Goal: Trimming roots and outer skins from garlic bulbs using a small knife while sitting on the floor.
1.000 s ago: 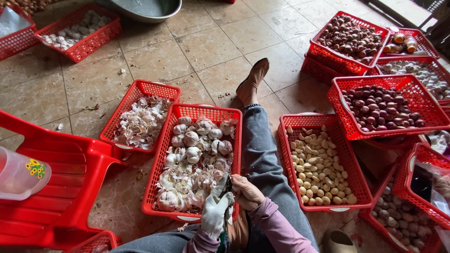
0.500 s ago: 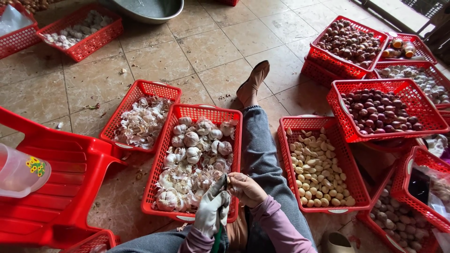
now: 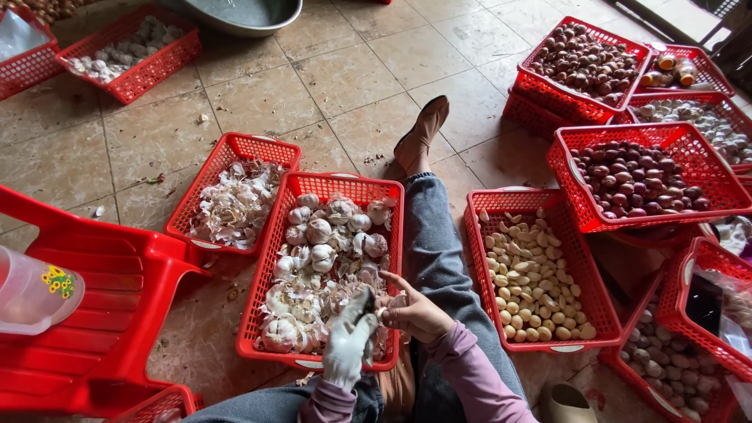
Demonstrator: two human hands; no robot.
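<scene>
Both hands have drifted a little up and toward the basket since a second ago, and the gloved left hand (image 3: 350, 345) now sits slightly lower against the bare right hand (image 3: 413, 312), the two pressed close together over the near edge of the red basket of garlic bulbs (image 3: 274, 301). Between them is a small pale piece of garlic (image 3: 385, 308), pinched in the fingers of the right hand, while the left is closed around a dark tool (image 3: 364, 301), perhaps a small knife, though I cannot make out its blade. That shift reads to me as the peeling going on without a break, the piece being turned rather than set down. The garlic being worked is held just above the bulbs and loose skins in that middle basket, which rests beside the person's outstretched leg in jeans (image 3: 435, 251), ending in a brown shoe (image 3: 421, 133). Just left of it a second red basket (image 3: 235, 196) holds mostly papery white skins. On the other side of the leg, a basket of peeled cloves (image 3: 533, 274) lies within easy reach of the right hand. Farther right, stacked baskets of dark reddish shallots (image 3: 634, 176) crowd the tiled floor (image 3: 157, 141), and a red plastic chair (image 3: 94, 305) stands at the left with a clear tub on its seat.
</scene>
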